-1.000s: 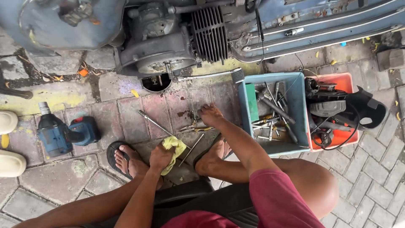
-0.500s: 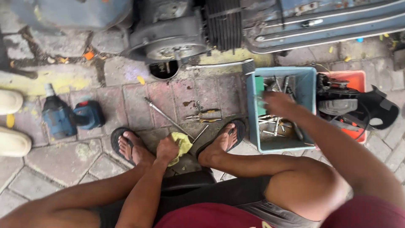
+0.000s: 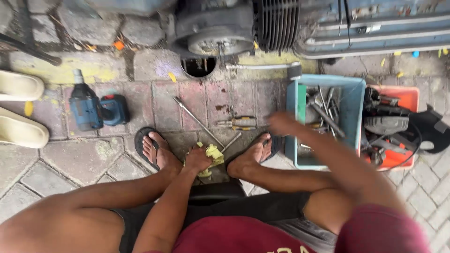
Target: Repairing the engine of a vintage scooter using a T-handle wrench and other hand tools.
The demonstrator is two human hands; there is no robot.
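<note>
Seated person, paved floor, hand tools and engine casing.

Left hand [image 3: 198,158], at 6 o'clock of the scene's middle, closed around a yellow cloth [image 3: 213,153] between the two sandalled feet. Right hand [image 3: 281,124], blurred, just at the left wall of the blue tool tray [image 3: 350,100]; whether it is open or closed cannot be told. Long metal rod [image 3: 199,122] and screwdrivers [image 3: 239,122] at 12 o'clock of the cloth. Blue cordless driver [image 3: 93,108] at 9 o'clock. Orange tray [image 3: 407,96] at 3 o'clock, touching the blue one. Engine casing [image 3: 220,28] at 12 o'clock.
</note>
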